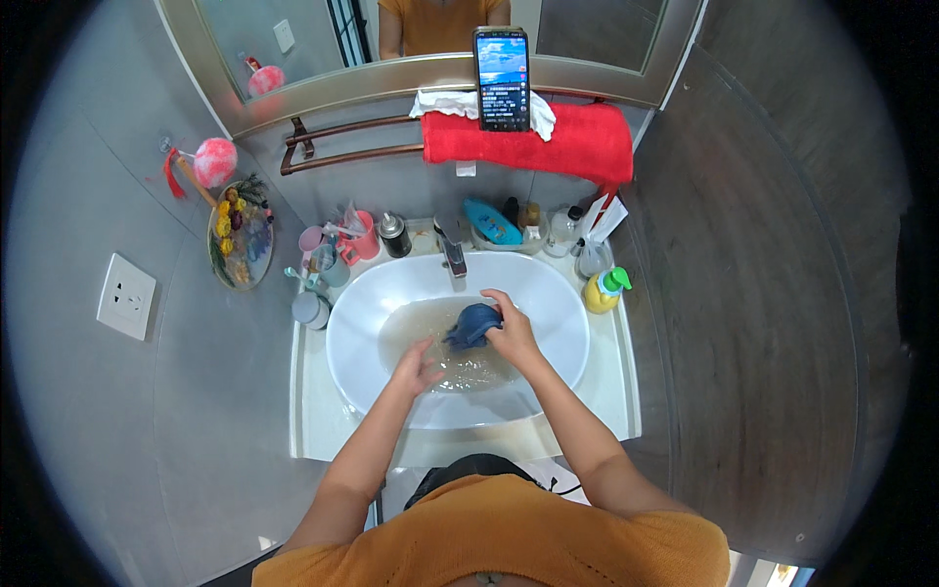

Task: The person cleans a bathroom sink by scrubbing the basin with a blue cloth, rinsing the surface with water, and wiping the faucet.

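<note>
A white oval washbasin [565,315] holds cloudy water. My right hand [516,336] grips a bundled dark blue cloth [473,327] by its right side, over the right half of the water. The lower left edge of the cloth touches the water or hangs just above it; which of these I cannot tell. To the left, my left hand [417,368] is spread at the water's surface with nothing in it, apart from the cloth. Behind the cloth, at the basin's back edge, stands a dark metal faucet [452,253].
Cups with toothbrushes, including a pink cup [363,238], a black-bodied bottle [395,235] and a yellow pump bottle [601,292] surround the basin. A red towel [579,139] hangs on a bronze rack [352,152] behind, with a phone [503,81] propped above it.
</note>
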